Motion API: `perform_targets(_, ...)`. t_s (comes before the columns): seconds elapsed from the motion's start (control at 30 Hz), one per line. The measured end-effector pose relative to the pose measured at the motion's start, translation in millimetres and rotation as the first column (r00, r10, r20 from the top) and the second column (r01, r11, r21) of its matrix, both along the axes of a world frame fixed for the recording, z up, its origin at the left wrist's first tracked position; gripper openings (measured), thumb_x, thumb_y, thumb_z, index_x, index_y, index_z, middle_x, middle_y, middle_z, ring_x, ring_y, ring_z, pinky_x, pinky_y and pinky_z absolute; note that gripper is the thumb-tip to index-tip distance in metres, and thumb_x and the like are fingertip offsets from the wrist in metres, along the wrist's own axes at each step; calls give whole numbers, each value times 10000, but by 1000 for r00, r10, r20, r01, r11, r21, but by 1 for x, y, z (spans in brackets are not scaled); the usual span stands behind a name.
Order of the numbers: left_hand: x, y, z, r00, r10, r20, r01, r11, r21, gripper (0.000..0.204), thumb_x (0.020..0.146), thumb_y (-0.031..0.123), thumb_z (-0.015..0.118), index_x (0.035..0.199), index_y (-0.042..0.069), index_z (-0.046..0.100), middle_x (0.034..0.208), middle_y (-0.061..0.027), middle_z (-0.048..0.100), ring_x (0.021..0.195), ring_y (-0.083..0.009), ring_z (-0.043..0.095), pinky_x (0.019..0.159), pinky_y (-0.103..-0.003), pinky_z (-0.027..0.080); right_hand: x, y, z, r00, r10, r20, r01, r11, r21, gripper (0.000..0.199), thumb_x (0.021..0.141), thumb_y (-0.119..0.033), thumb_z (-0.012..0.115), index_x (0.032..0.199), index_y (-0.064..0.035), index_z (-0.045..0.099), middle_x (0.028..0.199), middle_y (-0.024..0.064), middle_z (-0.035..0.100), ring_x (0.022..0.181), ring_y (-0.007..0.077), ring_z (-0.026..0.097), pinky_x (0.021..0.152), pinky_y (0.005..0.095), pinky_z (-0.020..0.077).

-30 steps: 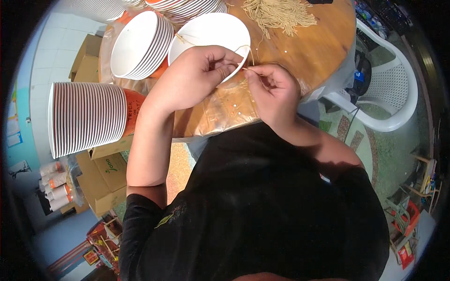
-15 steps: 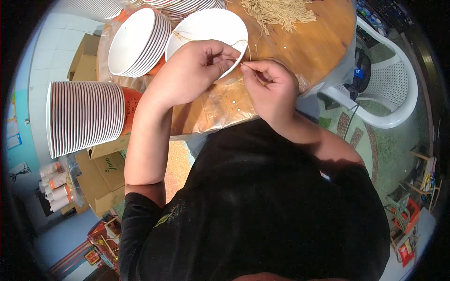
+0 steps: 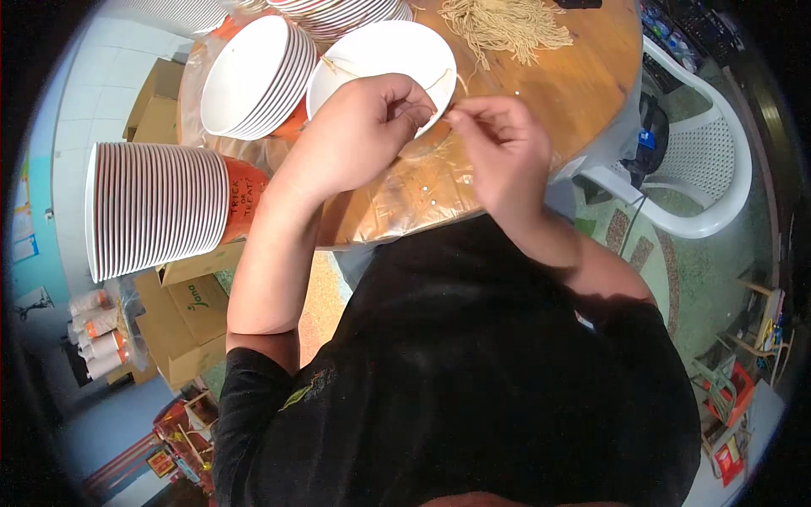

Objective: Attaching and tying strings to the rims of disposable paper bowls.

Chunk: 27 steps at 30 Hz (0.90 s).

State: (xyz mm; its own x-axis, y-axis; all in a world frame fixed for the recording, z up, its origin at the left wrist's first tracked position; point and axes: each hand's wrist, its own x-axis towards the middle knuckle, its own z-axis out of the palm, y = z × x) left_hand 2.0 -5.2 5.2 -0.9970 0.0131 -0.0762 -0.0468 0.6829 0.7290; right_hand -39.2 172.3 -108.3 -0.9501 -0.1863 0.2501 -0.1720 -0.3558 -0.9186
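A white-lined paper bucket [image 3: 384, 59] lies tilted on the table with its mouth toward me. My left hand [image 3: 367, 131] is closed at its near rim, thumb and fingers pinched together. Just right of that rim, my right hand [image 3: 507, 139] pinches the end of a thin tan cord [image 3: 464, 84], fingers curled. Another bit of tan cord [image 3: 336, 66] shows at the bucket's far left wall. The bucket's outside is mostly hidden by its rim and my left hand. Fingertips of both hands are close together but apart.
Nested bucket stacks stand at the left [image 3: 156, 211] and beside the held bucket [image 3: 253, 80]. A bundle of tan cords [image 3: 507, 29] lies at the back of the wooden table [image 3: 583, 93]. A white plastic chair [image 3: 705, 144] is at right, cardboard boxes [image 3: 182, 325] at left.
My right hand has drawn slightly right and up, away from the bucket's rim, with the cord in its fingers. The left hand stays at the rim. The whole view has shifted a little.
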Motion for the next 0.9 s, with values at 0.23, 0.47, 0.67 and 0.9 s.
perform_targets(0.23,5,4,-5,980,-4,-200,-19,993,-116,106,1012,79,733,1057,-16,745,1011,-172,777,856,-319,746,790,-408,588,-31,10,33,982,179,-56,-187,950,-250,122,1064,95,667,1149,16,631,1067,74,743,1025,151,743,979,286,606)
perform_targets(0.47,10,10,-3,878,-155,-454,-11,939,-343,101,1031,-7,701,1100,-13,628,999,-148,723,934,-300,717,834,-401,577,-47,17,46,836,533,-131,-530,846,55,103,1055,89,618,1074,-12,628,1119,72,711,1062,128,719,924,274,574)
perform_targets(0.67,9,13,-7,964,14,-267,-43,994,-101,91,1028,23,677,1076,-16,611,1023,-244,763,970,-454,747,823,-498,589,-49,19,55,810,583,-66,-573,810,124,83,1031,49,651,1092,-4,635,1052,53,736,1001,125,732,900,273,580)
perform_targets(0.9,10,16,-13,944,100,-315,-108,994,-9,81,1071,56,665,1095,2,610,946,-234,746,936,-456,744,795,-498,585,-31,18,56,868,490,77,-493,870,21,201,1001,31,745,1159,16,622,1080,101,767,976,140,765,869,271,599)
